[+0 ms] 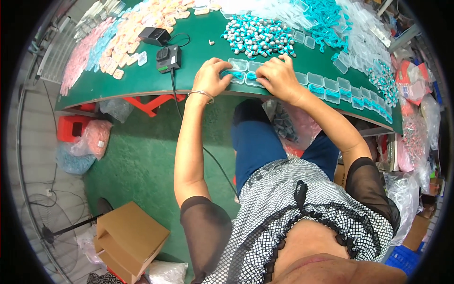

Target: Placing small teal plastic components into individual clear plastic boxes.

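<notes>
Both my hands are at the near edge of a green table, over a row of small clear hinged plastic cases. My left hand [211,79] has its fingers curled at the left end, thumb and fingertips closed on an opened clear plastic case [238,80] with teal cord-like pieces inside. Beside it, my right hand [280,78] bends over another opened case [251,75]; its thumb and fingers are pinched together, and what lies between them is hidden. Further right runs a line of opened cases [316,79], several with teal pieces in their near halves.
Behind my hands lies a heap of small teal-and-grey pieces [257,38]. Teal cords [326,23] and clear cases are piled at the back right. Left of my hands sit a cabled black device [169,58] and a black box [154,35]. Orange-and-white cases [137,38] spread far left.
</notes>
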A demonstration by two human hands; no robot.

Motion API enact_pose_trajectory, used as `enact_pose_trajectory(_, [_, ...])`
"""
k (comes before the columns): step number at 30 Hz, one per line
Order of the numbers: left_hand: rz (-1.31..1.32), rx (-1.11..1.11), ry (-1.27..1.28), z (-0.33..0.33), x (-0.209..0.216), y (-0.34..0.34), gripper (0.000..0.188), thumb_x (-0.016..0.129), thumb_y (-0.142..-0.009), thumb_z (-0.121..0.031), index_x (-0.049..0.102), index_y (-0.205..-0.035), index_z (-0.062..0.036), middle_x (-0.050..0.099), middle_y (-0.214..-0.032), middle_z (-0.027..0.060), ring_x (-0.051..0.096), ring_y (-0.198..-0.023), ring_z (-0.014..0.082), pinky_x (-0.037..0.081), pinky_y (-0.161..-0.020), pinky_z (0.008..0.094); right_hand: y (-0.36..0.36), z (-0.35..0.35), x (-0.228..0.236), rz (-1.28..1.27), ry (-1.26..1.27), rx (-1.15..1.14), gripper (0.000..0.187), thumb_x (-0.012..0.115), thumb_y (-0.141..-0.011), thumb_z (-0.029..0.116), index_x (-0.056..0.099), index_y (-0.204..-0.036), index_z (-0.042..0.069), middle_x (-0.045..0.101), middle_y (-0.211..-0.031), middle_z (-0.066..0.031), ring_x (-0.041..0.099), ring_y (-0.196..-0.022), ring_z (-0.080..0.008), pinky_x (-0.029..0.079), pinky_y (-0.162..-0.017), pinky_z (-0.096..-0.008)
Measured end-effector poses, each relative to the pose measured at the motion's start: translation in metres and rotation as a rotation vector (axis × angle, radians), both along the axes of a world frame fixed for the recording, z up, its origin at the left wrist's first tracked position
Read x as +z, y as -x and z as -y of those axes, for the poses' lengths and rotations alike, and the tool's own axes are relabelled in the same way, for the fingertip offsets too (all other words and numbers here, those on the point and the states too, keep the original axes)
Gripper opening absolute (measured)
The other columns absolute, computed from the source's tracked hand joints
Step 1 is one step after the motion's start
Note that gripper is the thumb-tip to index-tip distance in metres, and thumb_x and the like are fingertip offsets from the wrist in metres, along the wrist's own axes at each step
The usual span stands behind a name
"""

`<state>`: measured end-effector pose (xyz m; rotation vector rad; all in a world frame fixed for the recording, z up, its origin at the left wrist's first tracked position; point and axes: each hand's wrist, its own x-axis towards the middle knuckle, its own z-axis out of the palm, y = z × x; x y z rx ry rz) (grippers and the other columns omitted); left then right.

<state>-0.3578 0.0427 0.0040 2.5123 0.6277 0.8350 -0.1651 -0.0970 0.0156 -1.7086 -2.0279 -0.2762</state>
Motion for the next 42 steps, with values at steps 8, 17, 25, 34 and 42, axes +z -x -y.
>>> enact_pose_trajectory(8, [-0.178, -0.016, 0.237, -0.007, 0.016, -0.007, 0.025, 0.07, -0.072, -0.014, 0.069, -0.096, -0.0069, 0.063, -0.093, 0.0134, 0.062, -0.086, 0.0307, 0.049, -0.078, 0.0384, -0.002, 0.0, -0.005, -0.131, -0.024, 0.004, 0.006, 0.065, -0.075, 0.016, 0.066, -0.081, 0.015, 0.058, -0.079, -0.0006, 0.056, -0.087, -0.0204, 0.034, -0.083, -0.0448])
enact_pose_trajectory(17, [-0.202, 0.086, 0.154, -0.004, 0.013, -0.013, 0.021, 0.073, -0.069, -0.012, 0.07, -0.089, -0.0075, 0.063, -0.09, 0.0113, 0.062, -0.085, 0.0288, 0.049, -0.075, 0.0383, -0.004, -0.002, -0.007, -0.14, 0.064, -0.068, 0.002, 0.065, -0.076, 0.017, 0.065, -0.078, 0.016, 0.058, -0.079, -0.0002, 0.056, -0.087, -0.0212, 0.034, -0.081, -0.0438])
enact_pose_trajectory(25, [-0.068, -0.014, 0.099, -0.01, 0.004, -0.015, 0.02, 0.078, -0.067, -0.01, 0.071, -0.085, -0.0061, 0.061, -0.084, 0.0082, 0.06, -0.071, 0.0201, 0.049, -0.065, 0.0326, -0.002, -0.004, -0.008, -0.157, 0.051, -0.05, 0.002, 0.065, -0.075, 0.016, 0.065, -0.077, 0.017, 0.057, -0.079, -0.0001, 0.055, -0.086, -0.0215, 0.034, -0.081, -0.0443])
enact_pose_trajectory(34, [0.029, -0.029, 0.387, -0.019, 0.002, -0.004, 0.023, 0.068, -0.074, -0.012, 0.07, -0.095, -0.0039, 0.065, -0.092, 0.0106, 0.063, -0.076, 0.019, 0.051, -0.07, 0.0323, -0.003, -0.002, -0.008, -0.135, 0.046, -0.055, 0.004, 0.065, -0.075, 0.016, 0.064, -0.079, 0.015, 0.057, -0.078, 0.0001, 0.054, -0.084, -0.0203, 0.034, -0.08, -0.0402])
enact_pose_trajectory(42, [-0.117, -0.027, 0.418, -0.026, 0.002, -0.013, 0.022, 0.071, -0.075, -0.005, 0.069, -0.096, -0.0011, 0.067, -0.078, 0.003, 0.06, -0.072, 0.009, 0.05, -0.068, 0.0246, -0.001, -0.003, -0.008, -0.192, 0.081, -0.078, 0.003, 0.062, -0.075, 0.015, 0.065, -0.077, 0.016, 0.058, -0.079, -0.0006, 0.056, -0.088, -0.0221, 0.034, -0.084, -0.046])
